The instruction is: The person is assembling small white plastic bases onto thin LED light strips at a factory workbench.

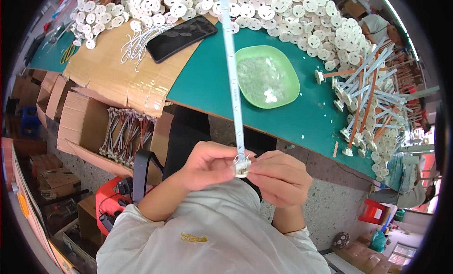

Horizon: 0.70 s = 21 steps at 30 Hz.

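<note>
Between my two hands, close to my chest, is a small white round cap (242, 169) with thin white wires at its top. A long pale LED strip (234, 87) rises from it, reaching away over the table. My left hand (210, 165) pinches the cap from the left, thumb and fingers closed. From the right, my right hand (281, 176) grips the same cap with its fingertips, the other fingers curled. The fingers hide part of the cap. Beyond the hands, a light green bowl (293, 87) of small clear pieces stands beside the strip.
White round caps (278, 9) lie heaped along the table's far side. Finished-looking strips with caps (365, 104) pile up at right. A black phone (181, 38) and white wires (141, 42) rest on cardboard (127, 83). An open box (85, 125) of strips stands left. People sit at right.
</note>
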Motion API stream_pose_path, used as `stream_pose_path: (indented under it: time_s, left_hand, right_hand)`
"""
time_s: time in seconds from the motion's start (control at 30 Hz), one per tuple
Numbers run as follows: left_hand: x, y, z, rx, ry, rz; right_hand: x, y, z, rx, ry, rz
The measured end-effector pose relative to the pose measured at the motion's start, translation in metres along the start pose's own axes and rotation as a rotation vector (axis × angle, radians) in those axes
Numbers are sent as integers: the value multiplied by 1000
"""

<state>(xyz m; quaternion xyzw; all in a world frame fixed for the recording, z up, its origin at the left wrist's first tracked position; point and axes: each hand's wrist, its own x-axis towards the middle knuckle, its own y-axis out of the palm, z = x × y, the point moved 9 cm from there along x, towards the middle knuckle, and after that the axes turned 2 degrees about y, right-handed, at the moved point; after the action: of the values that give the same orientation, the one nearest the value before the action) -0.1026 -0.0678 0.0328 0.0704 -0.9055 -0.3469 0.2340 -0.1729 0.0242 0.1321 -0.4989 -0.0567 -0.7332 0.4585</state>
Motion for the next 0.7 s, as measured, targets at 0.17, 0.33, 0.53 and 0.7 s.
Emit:
stream_pose_path:
  time_s: [0.17,0.33,0.53,0.7]
  left_hand:
    - [13,-18,-11,57,-24,-106]
    - [37,-26,-34,300,25,-1]
    - [81,-72,-82,445,326,-254]
    - [93,-106,-75,383,281,-387]
  right_hand:
    - [13,5,-30,165,46,42]
    - [29,3,-51,164,68,88]
    - [71,-46,-124,-454,291,152]
    - [81,-30,-174,-494,482,548]
